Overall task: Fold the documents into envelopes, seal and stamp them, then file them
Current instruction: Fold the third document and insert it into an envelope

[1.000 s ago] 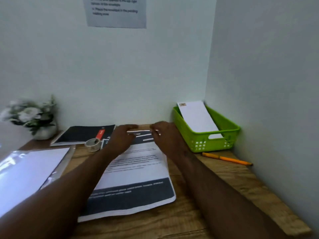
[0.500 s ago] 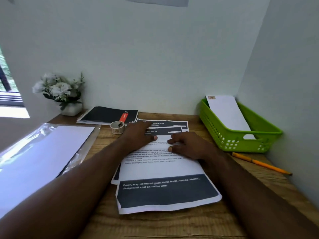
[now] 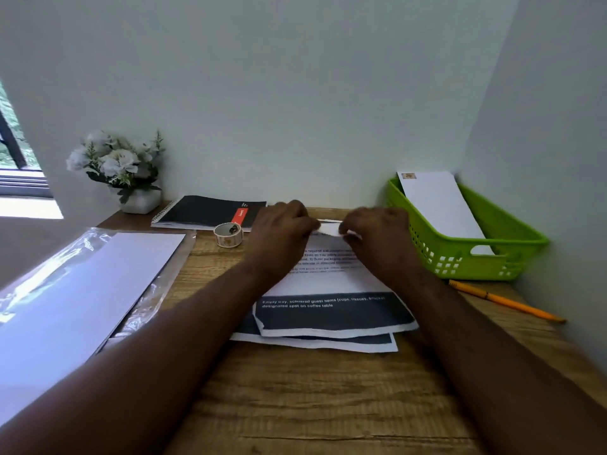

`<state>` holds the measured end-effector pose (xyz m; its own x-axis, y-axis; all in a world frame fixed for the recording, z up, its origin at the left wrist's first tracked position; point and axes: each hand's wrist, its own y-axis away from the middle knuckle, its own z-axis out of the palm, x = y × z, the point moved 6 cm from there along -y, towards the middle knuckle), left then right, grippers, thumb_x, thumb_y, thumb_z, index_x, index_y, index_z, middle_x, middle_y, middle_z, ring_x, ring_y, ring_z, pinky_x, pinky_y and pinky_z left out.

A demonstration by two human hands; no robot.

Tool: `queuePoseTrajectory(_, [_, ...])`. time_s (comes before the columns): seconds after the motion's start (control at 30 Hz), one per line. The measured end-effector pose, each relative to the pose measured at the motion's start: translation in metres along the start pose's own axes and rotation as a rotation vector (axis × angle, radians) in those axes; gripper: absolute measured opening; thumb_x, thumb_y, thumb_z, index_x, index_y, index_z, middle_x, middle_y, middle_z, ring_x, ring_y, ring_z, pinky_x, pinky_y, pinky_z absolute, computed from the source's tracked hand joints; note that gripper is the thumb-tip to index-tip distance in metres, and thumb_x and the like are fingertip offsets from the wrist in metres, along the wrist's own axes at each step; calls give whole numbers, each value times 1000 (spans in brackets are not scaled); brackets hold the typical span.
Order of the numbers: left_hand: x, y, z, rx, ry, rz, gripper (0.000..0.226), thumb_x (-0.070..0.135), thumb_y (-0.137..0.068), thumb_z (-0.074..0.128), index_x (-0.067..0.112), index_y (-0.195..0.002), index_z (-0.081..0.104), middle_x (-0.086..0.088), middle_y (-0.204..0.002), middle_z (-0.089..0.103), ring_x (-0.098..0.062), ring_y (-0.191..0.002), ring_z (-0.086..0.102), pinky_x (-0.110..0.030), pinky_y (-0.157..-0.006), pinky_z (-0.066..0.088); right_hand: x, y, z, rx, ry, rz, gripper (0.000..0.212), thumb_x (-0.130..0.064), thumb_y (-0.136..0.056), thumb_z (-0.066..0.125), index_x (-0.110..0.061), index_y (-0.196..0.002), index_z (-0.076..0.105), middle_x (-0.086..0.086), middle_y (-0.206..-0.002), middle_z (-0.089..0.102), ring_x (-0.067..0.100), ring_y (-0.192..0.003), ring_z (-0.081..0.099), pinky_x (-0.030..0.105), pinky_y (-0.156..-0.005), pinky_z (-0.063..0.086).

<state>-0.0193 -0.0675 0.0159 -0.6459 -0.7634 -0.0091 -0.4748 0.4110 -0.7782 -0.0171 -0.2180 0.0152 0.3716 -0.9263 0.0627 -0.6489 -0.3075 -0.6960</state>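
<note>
1. Both hands pinch the far edge of the top document (image 3: 328,280): the left hand (image 3: 279,238) and right hand (image 3: 377,239) each have fingers curled over the lifted strip of paper. Motion blur makes it hard to say whether this edge is being creased or only raised.
2. That sheet lies on a second printed sheet (image 3: 315,343) near the middle of the tabletop (image 3: 312,405), closer to the far edge. Its long axis runs from the person toward the far wall, with the dark band at the near end.
3. A stamp roll (image 3: 229,234) sits just left of the left hand; a pack of envelopes (image 3: 82,290) lies along the left edge.
4. Progress, as I judge it: one stamped envelope (image 3: 440,205) already stands in the green basket (image 3: 476,257) at the far right corner. This sheet's fold is only starting; enveloping, sealing, stamping and filing remain, with another sheet after.
</note>
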Motion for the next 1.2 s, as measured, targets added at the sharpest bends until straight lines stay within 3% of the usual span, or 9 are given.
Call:
queuePoseTrajectory(0.1, [-8, 12, 29, -409, 65, -202, 23, 21, -83, 57, 24, -98, 75, 0, -102, 65, -23, -96, 61, -32, -79, 47, 2, 11, 31, -370, -162, 48, 10, -18, -80, 64, -25, -85, 68, -6, -94, 69, 16, -89, 62, 29, -77, 45])
queuePoseTrajectory(0.2, [-12, 24, 46, -582, 163, -356, 27, 28, -84, 49, 22, -95, 73, 0, -105, 67, -23, -100, 61, -37, -88, 49, 2, 19, 48, -567, -317, 91, 12, -16, -81, 62, -19, -91, 68, -4, -90, 65, 12, -82, 56, 22, -68, 35])
queuePoseTrajectory(0.3, [-14, 25, 54, -581, 133, -358, 29, 25, -91, 43, 22, -103, 70, -5, -114, 62, -27, -108, 55, -42, -93, 46, 3, 18, 53, -581, -397, 153, 14, -30, -82, 64, -20, -91, 69, -9, -84, 61, 9, -78, 53, 22, -68, 34])
queuePoseTrajectory(0.37, [-15, 24, 62, -605, 103, -344, 31, 23, -94, 41, 25, -114, 64, -6, -125, 55, -29, -117, 48, -42, -98, 41, 5, 16, 57, -546, -394, 202, 22, -36, -87, 60, -20, -99, 69, -5, -93, 65, 10, -83, 56, 23, -70, 34])
queuePoseTrajectory(0.5, [-15, 23, 77, -647, 78, -319, 35, 21, -94, 41, 26, -126, 55, -5, -135, 47, -31, -125, 40, -44, -103, 35, -1, 15, 69, -507, -175, 137, 32, -35, -93, 49, -22, -119, 62, 2, -118, 61, 24, -112, 54, 33, -94, 41])
queuePoseTrajectory(0.6, [-15, 23, 81, -660, 17, -281, 37, 23, -96, 39, 24, -131, 51, -4, -136, 46, -33, -122, 42, -44, -100, 37, 0, 15, 73, -500, -127, 160, 33, -40, -93, 47, -26, -119, 59, 1, -121, 57, 27, -115, 51, 40, -98, 40])
queuePoseTrajectory(0.93, [-26, 27, 68, -735, -153, -259, 32, 19, -95, 39, 15, -124, 52, -10, -131, 46, -35, -116, 45, -45, -93, 41, 14, 19, 67, -521, -73, 202, 46, -55, -88, 51, -18, -111, 63, 4, -120, 59, 26, -112, 52, 36, -91, 42])
queuePoseTrajectory(1.1, [-40, 34, 51, -759, -244, -332, 34, 11, -89, 41, 7, -120, 54, -14, -125, 50, -34, -114, 50, -43, -92, 44, 32, 24, 55, -492, -69, 252, 44, -56, -87, 54, -14, -74, 52, 10, -96, 61, 24, -92, 55, 28, -67, 30])
queuePoseTrajectory(1.2, [-46, 35, 41, -746, -320, -335, 30, 11, -88, 43, 4, -112, 60, -17, -118, 57, -33, -106, 58, -41, -85, 48, 32, 25, 54, -519, -50, 270, 42, -55, -88, 52, -16, -75, 50, 12, -100, 60, 26, -93, 55, 29, -69, 32])
